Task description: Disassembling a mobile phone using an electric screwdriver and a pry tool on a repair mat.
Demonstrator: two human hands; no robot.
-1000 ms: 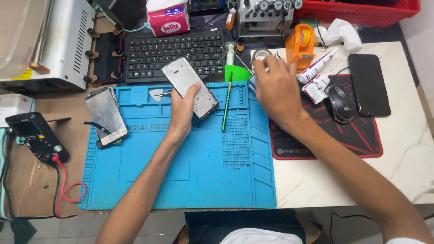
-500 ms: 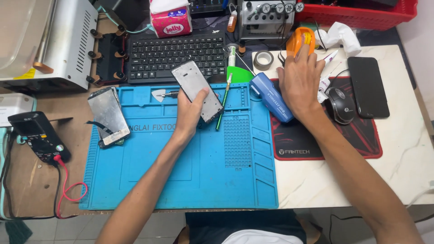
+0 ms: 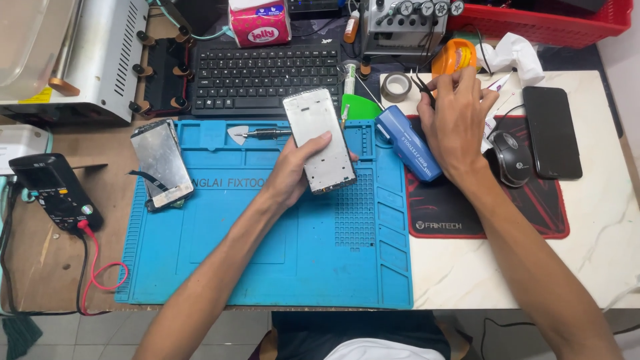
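Toward the desk's left edge a black meter point(image 3: 57, 193) with a red lead is lying on the wood. Beside it, at the blue mat's point(image 3: 267, 267) left end, a detached phone screen point(image 3: 162, 165) is resting where it was a second ago. Over the mat's upper middle the left hand point(image 3: 297, 170) is holding a silver phone frame point(image 3: 319, 141), fingers wrapped around its long sides, thumb across its face; it is sitting a little nearer the person than a second ago. A blue case point(image 3: 405, 145) is now lying exposed at the mat's right edge. Further right, the right hand point(image 3: 457, 113) has lifted off the clutter near the desk's back edge and is pinching black tweezers point(image 3: 421, 85) between closed fingertips, so a tool has been picked up for the frame. A mouse point(image 3: 512, 157) and a dark phone point(image 3: 551, 131) are sitting rightmost.
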